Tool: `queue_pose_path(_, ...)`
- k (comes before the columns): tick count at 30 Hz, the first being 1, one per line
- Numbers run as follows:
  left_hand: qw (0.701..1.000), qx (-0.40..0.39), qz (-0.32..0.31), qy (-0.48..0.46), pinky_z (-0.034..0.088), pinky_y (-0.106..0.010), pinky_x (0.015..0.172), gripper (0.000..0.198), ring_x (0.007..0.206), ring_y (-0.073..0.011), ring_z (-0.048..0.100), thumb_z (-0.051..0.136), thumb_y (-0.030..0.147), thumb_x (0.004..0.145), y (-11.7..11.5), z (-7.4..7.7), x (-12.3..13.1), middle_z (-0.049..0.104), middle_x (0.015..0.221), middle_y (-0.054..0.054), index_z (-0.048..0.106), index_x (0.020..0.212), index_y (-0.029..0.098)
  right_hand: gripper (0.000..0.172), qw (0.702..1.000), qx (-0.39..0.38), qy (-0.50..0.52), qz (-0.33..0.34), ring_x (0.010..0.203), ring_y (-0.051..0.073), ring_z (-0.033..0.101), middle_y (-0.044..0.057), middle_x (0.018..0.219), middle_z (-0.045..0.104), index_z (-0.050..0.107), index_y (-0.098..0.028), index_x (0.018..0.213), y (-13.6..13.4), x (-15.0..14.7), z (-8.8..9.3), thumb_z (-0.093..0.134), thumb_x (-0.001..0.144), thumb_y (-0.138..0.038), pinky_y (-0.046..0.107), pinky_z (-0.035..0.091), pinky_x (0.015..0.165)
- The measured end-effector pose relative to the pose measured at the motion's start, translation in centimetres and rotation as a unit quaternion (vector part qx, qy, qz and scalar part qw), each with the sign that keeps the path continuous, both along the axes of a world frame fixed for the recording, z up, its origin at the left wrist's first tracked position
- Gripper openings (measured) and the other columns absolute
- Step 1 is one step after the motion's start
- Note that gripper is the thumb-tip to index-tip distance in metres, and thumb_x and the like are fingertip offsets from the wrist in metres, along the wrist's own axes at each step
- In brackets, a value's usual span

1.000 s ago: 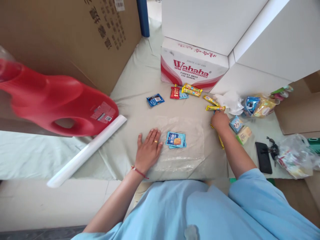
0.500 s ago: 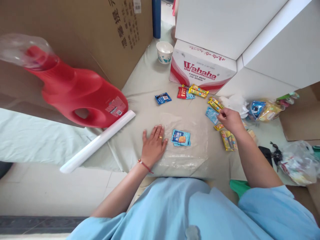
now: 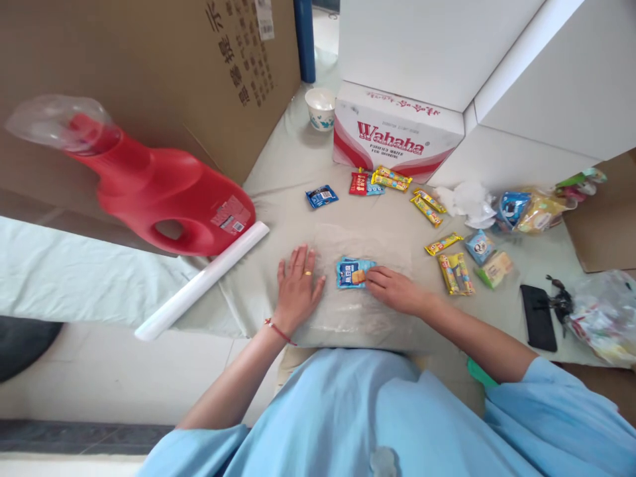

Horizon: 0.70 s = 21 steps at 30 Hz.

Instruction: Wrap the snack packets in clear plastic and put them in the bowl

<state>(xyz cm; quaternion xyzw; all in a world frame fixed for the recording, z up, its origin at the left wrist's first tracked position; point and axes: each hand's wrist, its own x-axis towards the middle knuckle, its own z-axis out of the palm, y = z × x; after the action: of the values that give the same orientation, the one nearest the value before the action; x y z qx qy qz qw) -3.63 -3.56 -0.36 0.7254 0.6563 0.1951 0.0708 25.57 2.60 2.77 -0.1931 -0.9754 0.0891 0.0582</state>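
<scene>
Glossy, flat blue packets (image 3: 349, 273) lie on filmy clear plastic (image 3: 358, 319) over the cloth-draped bench (image 3: 278, 222), the right hand (image 3: 397, 291) narrowed at their three-o'clock edge, its grip impossible to tell, the left hand (image 3: 295, 291) spread flat at nine, tiled floor (image 3: 173, 381) at eight, and a clear bag (image 3: 603, 321) of colourful contents well out at three.

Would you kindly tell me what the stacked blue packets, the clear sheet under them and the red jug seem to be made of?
Stacked blue packets: probably glossy printed film or foil, judging by flat edges.
Clear sheet: likely thin, faintly shiny plastic; the cloth shows through.
Red jug: apparently moulded plastic, with a smooth, soft sheen.
</scene>
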Motion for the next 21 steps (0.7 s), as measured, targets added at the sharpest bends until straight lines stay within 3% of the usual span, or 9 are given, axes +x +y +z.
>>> queue_pose_path(2,0.996,0.034,-0.081,-0.017,0.018,-0.06,0.13,0.058,0.158,-0.0326,0.035,0.05,0.035,0.103,-1.1,0.5,-1.5,0.043,0.167,-0.017,0.044,0.159,0.021,0.021,0.999,-0.034,0.03,-0.028,0.11,0.025,0.061,0.015,0.112,0.069,0.07,-0.016,0.106,-1.8,1.7,0.5,0.05,0.106,-0.022,0.042,0.056,0.096)
queue_pose_path(4,0.977,0.02,-0.21,-0.044,0.021,-0.055,0.131,0.056,0.153,-0.0286,0.044,0.056,0.037,0.101,-2.4,0.8,-3.2,0.05,0.163,-0.014,0.048,0.155,0.026,0.021,0.995,-0.088,0.036,-0.031,0.103,0.025,0.061,0.014,0.108,0.069,0.069,-0.016,0.104,-4.4,3.7,0.7,0.057,0.104,-0.033,0.041,0.057,0.091)
queue_pose_path(6,0.953,-0.027,-0.295,-0.062,0.024,-0.054,0.131,0.056,0.151,-0.0289,0.048,0.063,0.044,0.097,-3.6,0.8,-4.7,0.052,0.161,-0.014,0.055,0.149,0.026,0.028,0.991,-0.124,0.035,-0.037,0.111,0.027,0.06,0.015,0.116,0.068,0.069,-0.016,0.111,-7.4,5.6,0.1,0.062,0.102,-0.041,0.043,0.056,0.095)
queue_pose_path(8,0.942,-0.064,-0.32,-0.077,0.027,-0.054,0.129,0.041,0.15,-0.0291,0.049,0.064,0.043,0.097,-4.2,0.3,-5.7,0.056,0.158,-0.014,0.065,0.134,0.025,0.028,0.988,-0.128,0.056,-0.072,0.124,0.029,0.057,0.015,0.126,0.067,0.067,-0.017,0.12,-9.6,6.9,-0.9,0.062,0.103,-0.038,0.046,0.053,0.103)
queue_pose_path(10,0.943,-0.078,-0.306,-0.107,0.033,-0.052,0.126,0.021,0.145,-0.026,0.054,0.057,0.033,0.102,-4.1,-0.1,-6.1,0.066,0.148,-0.01,0.071,0.115,0.026,0.019,0.981,-0.135,0.089,-0.107,0.123,0.026,0.057,0.013,0.122,0.069,0.068,-0.019,0.118,-10.5,7.3,-1.8,0.057,0.105,-0.026,0.044,0.053,0.103)
queue_pose_path(13,0.948,-0.096,-0.25,-0.17,0.044,-0.047,0.117,0.023,0.128,-0.0225,0.067,0.048,0.029,0.105,-2.3,0.1,-6.0,0.078,0.124,-0.007,0.07,0.101,0.025,0.018,0.971,-0.163,0.114,-0.129,0.102,0.022,0.06,0.01,0.105,0.07,0.069,-0.02,0.102,-9.2,6.6,-1.7,0.052,0.106,-0.019,0.039,0.054,0.091)
queue_pose_path(18,0.96,-0.142,-0.134,-0.2,0.054,-0.042,0.1,0.031,0.109,-0.0249,0.069,0.047,0.046,0.102,3.6,2.1,-5.1,0.075,0.116,-0.009,0.067,0.097,0.024,0.024,0.959,-0.198,0.12,-0.166,0.094,0.022,0.058,0.011,0.098,0.066,0.065,-0.019,0.095,-2.8,5.4,1.0,0.046,0.108,-0.027,0.036,0.052,0.085)
queue_pose_path(21,0.977,-0.133,-0.087,-0.141,0.053,-0.046,0.098,0.029,0.099,-0.0285,0.065,0.049,0.045,0.095,7.1,2.0,-4.3,0.073,0.095,-0.009,0.065,0.083,0.024,0.025,0.951,-0.194,0.076,-0.228,0.093,0.022,0.06,0.011,0.097,0.065,0.065,-0.018,0.092,1.8,5.1,1.8,0.046,0.106,-0.026,0.035,0.05,0.086)
